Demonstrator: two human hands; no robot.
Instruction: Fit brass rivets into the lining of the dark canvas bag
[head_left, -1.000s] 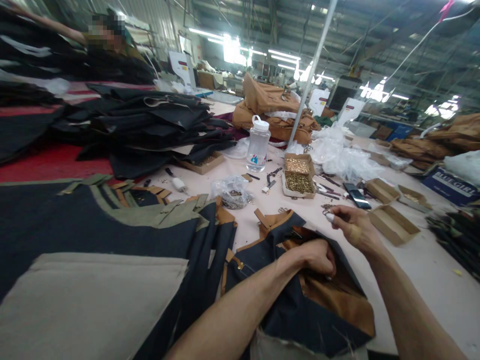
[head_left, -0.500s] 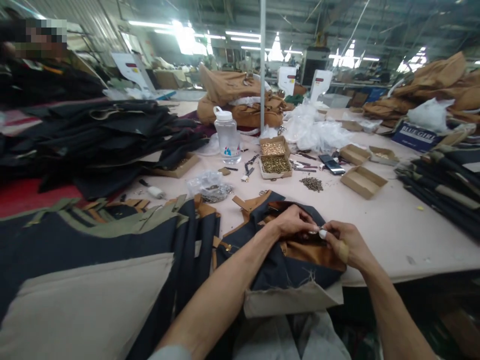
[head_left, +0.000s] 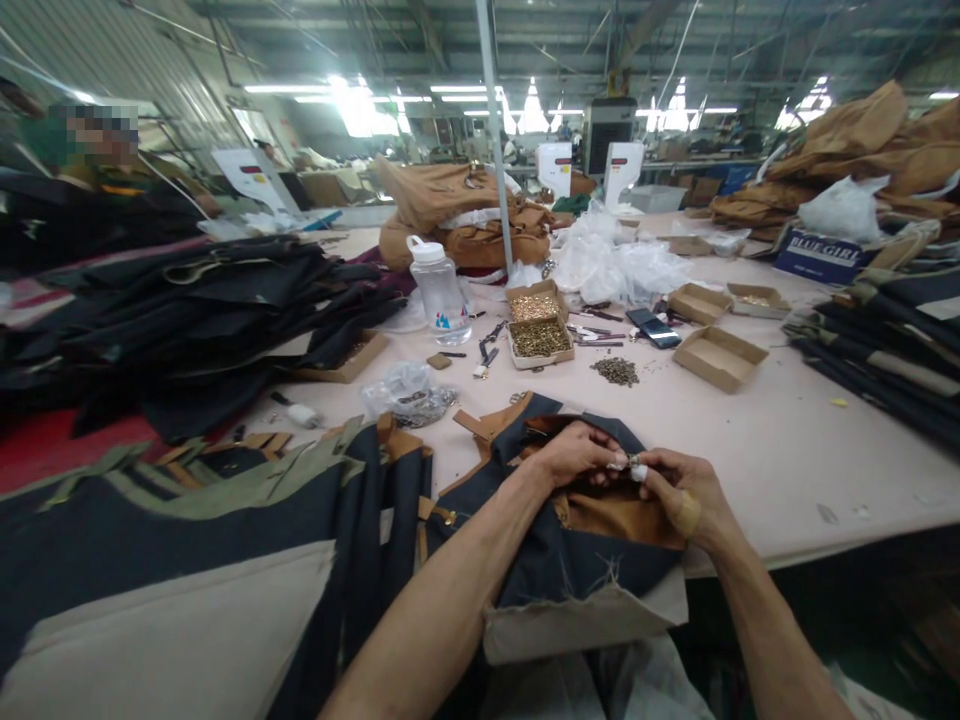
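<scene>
My left hand (head_left: 574, 455) and my right hand (head_left: 679, 492) meet over a dark navy garment piece with a brown lining (head_left: 600, 540) at the table's near edge. Both hands are closed in a pinch, fingertips touching around a small metal part (head_left: 632, 463) at the brown flap. The right forefinger has white tape on its tip. Part of the garment hangs over the table edge toward me.
A stack of navy, olive and beige pieces (head_left: 187, 520) lies to the left. Behind stand a water bottle (head_left: 441, 292), boxes of brass rivets (head_left: 536, 325), a loose rivet pile (head_left: 616, 371), a phone (head_left: 653, 328), cardboard boxes (head_left: 718, 357). A person (head_left: 97, 160) works at far left.
My right hand came back from the rivet pile to the garment and joined my left hand in a pinch. The left hand came out from under the flap.
</scene>
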